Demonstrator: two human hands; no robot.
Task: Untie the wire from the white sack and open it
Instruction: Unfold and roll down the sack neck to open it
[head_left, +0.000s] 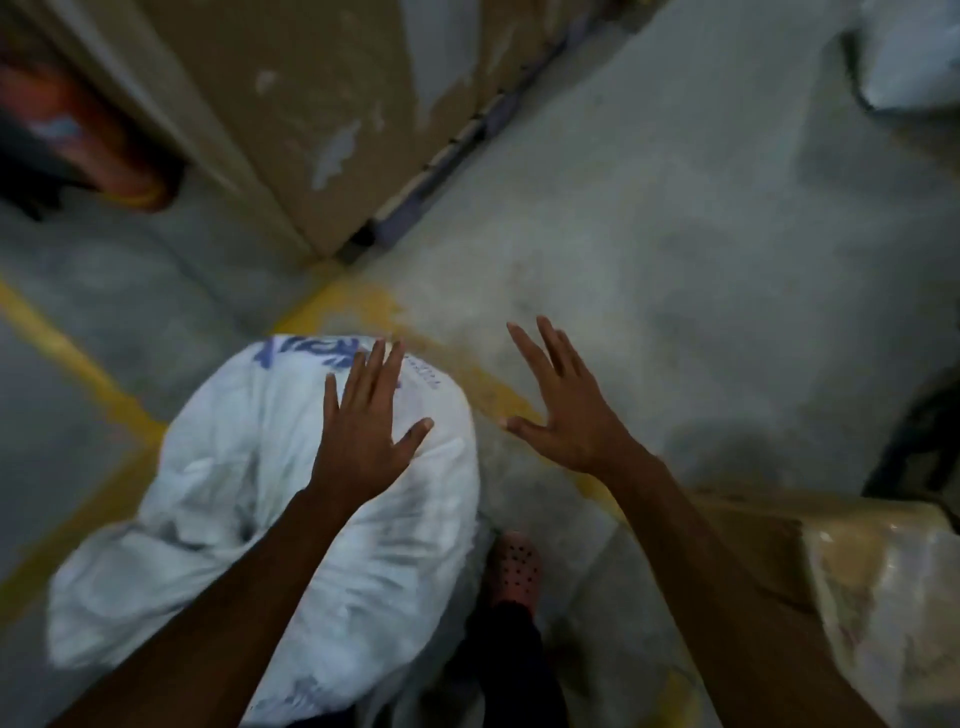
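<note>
Both hands spread empty, left hand (363, 431) over the white sack (234, 493), right hand (563, 415) beside it; unseen wire risks blind fumbling.

Dim, flat light over my hands; motion blur smears the white sack (260, 499) and cardboard boxes (291, 104). Soft shadow pools on the concrete floor (675, 260), glare glints off the plastic-wrapped box (883, 597), edges bend.

Bulging white woven plastic sack (260, 499) with blue printing near its far end; lies on the grey concrete floor. Wire not discernible; frame blurred.
</note>
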